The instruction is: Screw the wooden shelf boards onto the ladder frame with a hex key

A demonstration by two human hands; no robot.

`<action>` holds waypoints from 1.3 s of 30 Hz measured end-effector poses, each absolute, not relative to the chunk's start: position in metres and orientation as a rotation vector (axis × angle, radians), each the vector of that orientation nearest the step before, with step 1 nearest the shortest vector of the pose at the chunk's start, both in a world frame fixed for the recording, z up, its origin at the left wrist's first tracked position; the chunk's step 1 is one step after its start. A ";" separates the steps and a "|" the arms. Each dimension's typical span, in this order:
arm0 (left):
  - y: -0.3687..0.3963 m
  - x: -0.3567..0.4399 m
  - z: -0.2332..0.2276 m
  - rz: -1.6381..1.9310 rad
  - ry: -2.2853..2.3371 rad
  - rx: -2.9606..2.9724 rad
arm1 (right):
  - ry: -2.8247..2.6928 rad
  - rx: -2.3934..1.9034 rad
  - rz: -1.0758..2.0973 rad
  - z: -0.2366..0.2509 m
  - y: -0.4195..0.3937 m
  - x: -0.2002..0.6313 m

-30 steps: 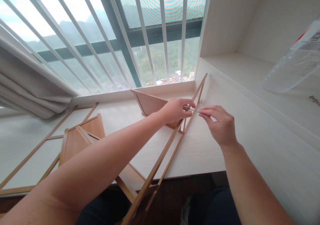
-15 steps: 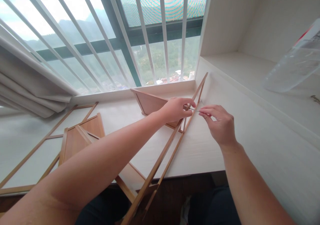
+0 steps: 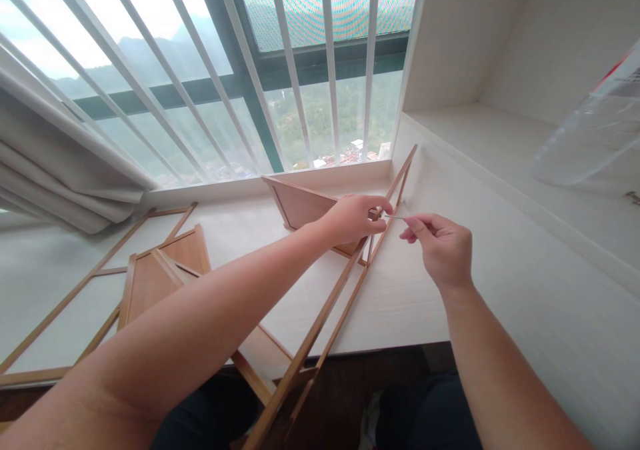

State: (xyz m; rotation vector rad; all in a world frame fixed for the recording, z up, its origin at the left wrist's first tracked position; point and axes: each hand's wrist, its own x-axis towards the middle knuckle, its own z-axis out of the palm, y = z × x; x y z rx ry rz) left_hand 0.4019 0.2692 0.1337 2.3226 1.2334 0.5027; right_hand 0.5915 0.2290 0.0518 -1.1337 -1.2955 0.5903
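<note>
My left hand [image 3: 353, 217] is closed around the upper rail of a slim wooden frame [image 3: 327, 301], which leans diagonally across the white ledge. Thumb and fingers of my right hand [image 3: 447, 247] pinch the end of a thin metal rod that looks like a hex key [image 3: 397, 217]. Its other end reaches the rail beside my left fingertips; the exact contact point is too small to make out. Behind my left wrist, a brown wooden panel [image 3: 299, 203] stands tilted against the frame, partly hidden by the hand.
More wooden frame pieces [image 3: 65, 310] and a panel [image 3: 167, 267] lie to the left on the white ledge [image 3: 400, 317]. A clear plastic bottle [image 3: 590, 130] is at the right on a shelf. A barred window [image 3: 310, 123] and grey curtain [image 3: 60, 150] are behind.
My right hand has rolled, its fingers now curled with the thumb on top, and sits slightly farther right. More of the hex key shows. My left hand has stayed on the frame.
</note>
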 end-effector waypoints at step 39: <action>0.268 0.402 0.136 0.500 1.218 2.317 | -1.508 -1.092 0.458 0.052 0.228 0.596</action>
